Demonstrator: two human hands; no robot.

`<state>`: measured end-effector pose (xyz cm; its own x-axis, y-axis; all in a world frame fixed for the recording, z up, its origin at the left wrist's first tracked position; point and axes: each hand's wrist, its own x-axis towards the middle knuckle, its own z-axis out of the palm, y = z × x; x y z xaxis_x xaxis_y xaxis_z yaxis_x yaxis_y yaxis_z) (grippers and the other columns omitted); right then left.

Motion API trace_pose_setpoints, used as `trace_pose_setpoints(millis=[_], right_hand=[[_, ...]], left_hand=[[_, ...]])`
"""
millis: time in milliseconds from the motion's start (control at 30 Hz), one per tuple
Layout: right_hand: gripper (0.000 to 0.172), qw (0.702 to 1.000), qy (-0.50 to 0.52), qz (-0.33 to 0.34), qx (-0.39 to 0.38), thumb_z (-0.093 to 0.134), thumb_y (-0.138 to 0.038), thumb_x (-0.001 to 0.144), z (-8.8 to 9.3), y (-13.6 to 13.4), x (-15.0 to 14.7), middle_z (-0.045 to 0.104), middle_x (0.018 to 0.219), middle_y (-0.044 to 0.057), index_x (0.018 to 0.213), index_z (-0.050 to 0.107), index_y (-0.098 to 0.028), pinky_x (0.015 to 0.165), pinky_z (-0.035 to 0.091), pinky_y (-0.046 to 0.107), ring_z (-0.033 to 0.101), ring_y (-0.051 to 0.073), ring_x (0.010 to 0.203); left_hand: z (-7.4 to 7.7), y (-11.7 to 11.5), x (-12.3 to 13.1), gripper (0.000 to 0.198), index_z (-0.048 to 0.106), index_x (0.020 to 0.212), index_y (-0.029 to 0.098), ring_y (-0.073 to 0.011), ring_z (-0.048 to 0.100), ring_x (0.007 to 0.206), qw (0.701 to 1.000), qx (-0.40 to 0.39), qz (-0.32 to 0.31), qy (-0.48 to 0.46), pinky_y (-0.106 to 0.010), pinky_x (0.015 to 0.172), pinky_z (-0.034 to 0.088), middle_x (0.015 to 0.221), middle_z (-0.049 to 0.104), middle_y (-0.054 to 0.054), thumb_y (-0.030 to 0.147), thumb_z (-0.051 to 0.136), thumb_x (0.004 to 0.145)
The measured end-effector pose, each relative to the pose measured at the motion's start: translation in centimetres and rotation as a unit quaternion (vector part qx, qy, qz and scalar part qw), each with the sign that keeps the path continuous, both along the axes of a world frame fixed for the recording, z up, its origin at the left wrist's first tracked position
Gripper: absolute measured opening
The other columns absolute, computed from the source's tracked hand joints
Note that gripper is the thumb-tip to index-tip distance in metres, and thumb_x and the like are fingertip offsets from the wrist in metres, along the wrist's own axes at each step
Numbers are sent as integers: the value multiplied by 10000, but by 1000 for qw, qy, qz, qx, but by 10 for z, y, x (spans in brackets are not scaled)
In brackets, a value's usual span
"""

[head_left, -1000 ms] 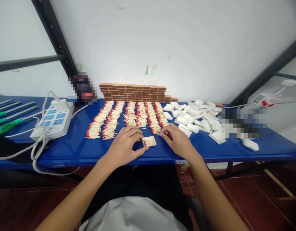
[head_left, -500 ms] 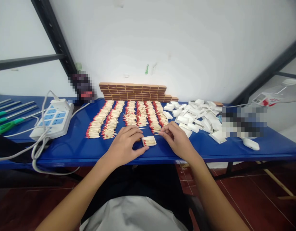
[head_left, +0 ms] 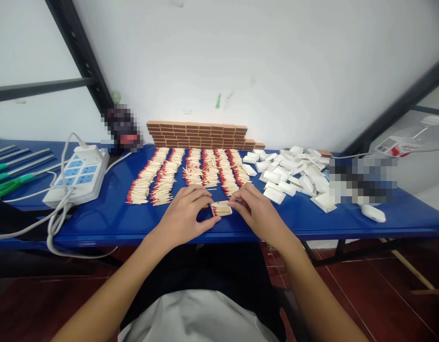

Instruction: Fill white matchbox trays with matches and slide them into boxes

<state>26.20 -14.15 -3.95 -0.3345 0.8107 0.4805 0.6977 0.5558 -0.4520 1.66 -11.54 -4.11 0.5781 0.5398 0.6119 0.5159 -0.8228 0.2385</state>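
Observation:
A small white matchbox tray [head_left: 224, 214] holding red-tipped matchsticks sits near the table's front edge. My left hand [head_left: 186, 211] grips it at its left end, thumb in front and fingers behind. At the tray's right end, my right hand [head_left: 253, 209] is closed in a pinch on a matchstick [head_left: 226, 204], whose far part lies over the others in the tray. How many sticks it pinches I cannot tell. Just beyond both hands, long rows of matchsticks [head_left: 210, 168] with red heads spread across the blue table [head_left: 109, 213].
Brown matchboxes [head_left: 201, 135] are stacked like a wall at the back. To the right lies a heap of white trays [head_left: 291, 171], beside a white device [head_left: 372, 213] and a plastic bottle [head_left: 408, 140]. A power strip [head_left: 80, 173] with cables and green-handled screwdrivers [head_left: 13, 185] are at left.
My right hand has moved left from the near end of a match row to the tray, bringing a matchstick over it. My left hand and the tray have stayed put.

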Motion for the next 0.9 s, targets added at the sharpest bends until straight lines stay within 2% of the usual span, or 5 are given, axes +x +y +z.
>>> trace_pose_setpoints(millis=[233, 533, 700, 900], right_hand=[[112, 1000, -29, -5, 0, 510, -265, 1102, -5, 1, -2, 621, 1043, 73, 1034, 596, -246, 834, 530, 390, 657, 243, 925], [133, 1000, -28, -11, 2, 493, -287, 1109, -1, -1, -2, 619, 1036, 76, 1038, 599, -248, 808, 539, 392, 653, 240, 910], [145, 998, -53, -29, 2, 489, -287, 1110, -2, -1, -5, 622, 1044, 83, 1035, 605, -244, 871, 551, 412, 666, 255, 949], [203, 999, -40, -2, -7, 445, -271, 1124, -2, -3, -5, 627, 1090, 93, 1081, 641, -243, 912, 562, 423, 671, 246, 979]], left_hand=[[-1, 0, 0, 236, 707, 1082, 200, -287, 678, 1189, 1000, 3, -1, -1, -475, 1042, 522, 1153, 774, -88, 364, 792, 936], [-1, 0, 0, 225, 716, 1082, 212, -294, 683, 1190, 1000, 3, -1, -7, -483, 1038, 526, 1157, 779, -87, 356, 798, 930], [0, 1, 0, 231, 710, 1083, 203, -293, 680, 1192, 1000, 3, -1, -1, -482, 1046, 523, 1157, 775, -88, 365, 789, 938], [-1, 0, 0, 223, 711, 1082, 209, -290, 678, 1189, 1000, 3, 0, -1, -481, 1038, 524, 1151, 774, -90, 361, 789, 939]])
